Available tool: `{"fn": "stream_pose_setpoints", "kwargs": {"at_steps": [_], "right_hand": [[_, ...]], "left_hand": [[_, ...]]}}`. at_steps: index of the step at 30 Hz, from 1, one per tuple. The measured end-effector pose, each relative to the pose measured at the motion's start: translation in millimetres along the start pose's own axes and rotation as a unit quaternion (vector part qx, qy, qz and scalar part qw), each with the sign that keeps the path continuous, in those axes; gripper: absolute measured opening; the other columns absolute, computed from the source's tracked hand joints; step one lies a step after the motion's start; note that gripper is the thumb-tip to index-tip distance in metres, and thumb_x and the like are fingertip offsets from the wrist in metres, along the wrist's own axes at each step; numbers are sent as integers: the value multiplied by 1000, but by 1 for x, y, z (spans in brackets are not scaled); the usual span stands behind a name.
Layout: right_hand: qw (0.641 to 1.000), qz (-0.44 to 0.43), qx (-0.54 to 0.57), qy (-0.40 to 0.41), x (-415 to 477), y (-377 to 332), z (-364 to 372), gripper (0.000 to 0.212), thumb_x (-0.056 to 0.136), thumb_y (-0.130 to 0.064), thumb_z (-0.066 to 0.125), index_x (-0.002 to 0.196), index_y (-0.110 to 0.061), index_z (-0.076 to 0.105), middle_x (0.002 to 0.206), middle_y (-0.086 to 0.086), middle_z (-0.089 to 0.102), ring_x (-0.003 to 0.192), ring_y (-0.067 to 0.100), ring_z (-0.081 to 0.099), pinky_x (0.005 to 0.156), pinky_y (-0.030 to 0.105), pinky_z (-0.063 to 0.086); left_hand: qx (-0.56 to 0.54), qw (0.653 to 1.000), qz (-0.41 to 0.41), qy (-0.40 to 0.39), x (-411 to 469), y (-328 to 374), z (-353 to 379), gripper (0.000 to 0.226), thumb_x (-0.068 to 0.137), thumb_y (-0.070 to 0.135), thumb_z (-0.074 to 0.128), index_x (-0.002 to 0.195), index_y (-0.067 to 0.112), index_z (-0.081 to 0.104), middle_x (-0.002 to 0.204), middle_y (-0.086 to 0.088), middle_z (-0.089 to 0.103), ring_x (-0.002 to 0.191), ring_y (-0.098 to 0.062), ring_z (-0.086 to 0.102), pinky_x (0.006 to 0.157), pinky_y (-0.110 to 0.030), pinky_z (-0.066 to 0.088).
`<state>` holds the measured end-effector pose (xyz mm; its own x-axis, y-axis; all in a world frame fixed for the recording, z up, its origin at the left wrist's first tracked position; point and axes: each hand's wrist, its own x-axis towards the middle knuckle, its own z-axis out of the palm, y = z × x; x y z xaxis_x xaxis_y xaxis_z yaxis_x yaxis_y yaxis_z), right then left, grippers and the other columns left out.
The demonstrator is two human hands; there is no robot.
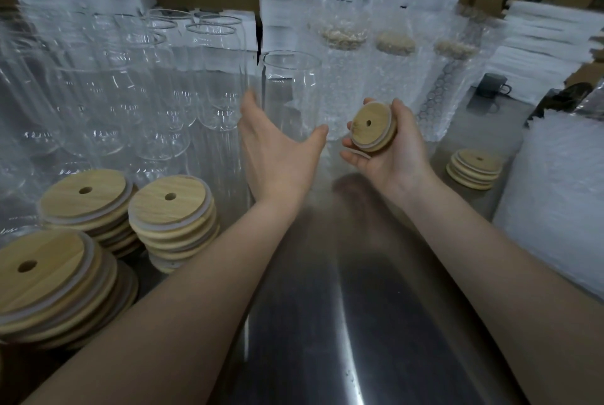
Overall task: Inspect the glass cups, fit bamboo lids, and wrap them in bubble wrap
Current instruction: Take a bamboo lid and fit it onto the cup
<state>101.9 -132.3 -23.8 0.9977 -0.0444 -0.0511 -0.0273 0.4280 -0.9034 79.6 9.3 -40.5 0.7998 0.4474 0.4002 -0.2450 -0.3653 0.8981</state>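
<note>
- Lying nearest, lower left: lid stacks (pixel 49 277) on steel table (pixel 327 306).
- Holding left hand (pixel 277 149) open, fingers spread and released, before upright glass cup (pixel 291 91).
- Gripping bamboo lid (pixel 372 127) in right hand (pixel 392 153), fingers curled round it, just right of cup.

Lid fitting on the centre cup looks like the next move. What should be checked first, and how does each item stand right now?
1. Lid in hand: ok. The right hand holds one bamboo lid, hole side toward the camera.
2. Cup steadied: not ok. The left hand is open by the glass cup, with no grip on it; contact is unclear.
3. Cup upright, mouth uncovered: ok.
4. Glass free of chips or cracks: cannot tell.
5. Lid seal ring seated: cannot tell.
6. Wrap ready: ok. A bubble wrap pile lies on the right side.
</note>
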Motion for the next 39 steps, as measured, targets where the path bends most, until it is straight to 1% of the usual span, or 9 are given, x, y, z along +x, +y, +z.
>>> {"fn": "stream_pose_setpoints", "kwargs": {"at_steps": [5,8,15,19,22,25,28,30,39], "right_hand": [[999,-17,-1,35,0,-1,3,49,98,-57,44,125,-18,58,102,7,56,74,20,59,61,29,54],[999,-20,12,40,-2,-2,4,48,95,-59,48,113,-16,61,89,4,55,64,16,55,60,27,52],[996,-75,5,51,-5,-7,7,43,100,-53,37,99,-19,64,71,2,55,49,14,46,48,22,36],[987,-132,-15,90,-9,-12,9,38,102,-46,37,107,-20,64,80,3,56,52,13,49,47,24,38],[968,-208,-82,113,-13,-16,12,31,99,-37,43,115,-18,62,101,7,53,67,18,56,53,28,44],[936,-292,-162,112,-19,-14,16,37,86,-36,46,115,-19,61,121,4,56,99,27,60,73,34,51],[917,-319,-214,105,-22,-11,17,39,86,-36,46,119,-21,60,128,5,53,115,25,57,93,41,50],[906,-333,-243,92,-23,-10,16,35,88,-35,46,119,-24,58,125,2,52,116,24,56,101,46,48],[885,-365,-284,51,-23,-6,17,35,93,-31,42,126,-24,51,120,-3,46,116,23,54,103,46,45]], "left_hand": [[-10,999,-41,11,-1,-2,2,94,67,42,84,141,18,30,137,-7,47,127,-23,46,103,-40,42],[-14,999,-37,21,0,-2,2,91,67,39,85,139,19,35,133,-7,50,125,-22,47,103,-41,42],[83,994,74,14,-8,2,-2,89,69,33,82,145,22,38,140,-4,49,132,-23,41,112,-38,31],[158,978,136,-6,-11,5,-4,86,73,30,77,148,25,36,144,-3,45,136,-23,37,114,-41,26],[189,969,160,-19,-14,6,-3,88,72,26,79,148,27,36,145,-5,42,137,-26,35,113,-43,27],[221,957,185,-34,-16,6,-2,90,71,24,80,149,28,35,148,-6,39,138,-27,34,112,-46,28],[245,946,207,-37,-17,5,-1,89,71,22,80,149,29,36,149,-7,39,139,-29,33,111,-48,29],[257,942,213,-39,-17,4,0,88,72,21,78,149,29,36,149,-7,38,139,-28,33,111,-47,28],[260,941,212,-39,-16,3,0,88,73,19,76,150,30,34,149,-5,38,139,-27,32,111,-44,28]]}}
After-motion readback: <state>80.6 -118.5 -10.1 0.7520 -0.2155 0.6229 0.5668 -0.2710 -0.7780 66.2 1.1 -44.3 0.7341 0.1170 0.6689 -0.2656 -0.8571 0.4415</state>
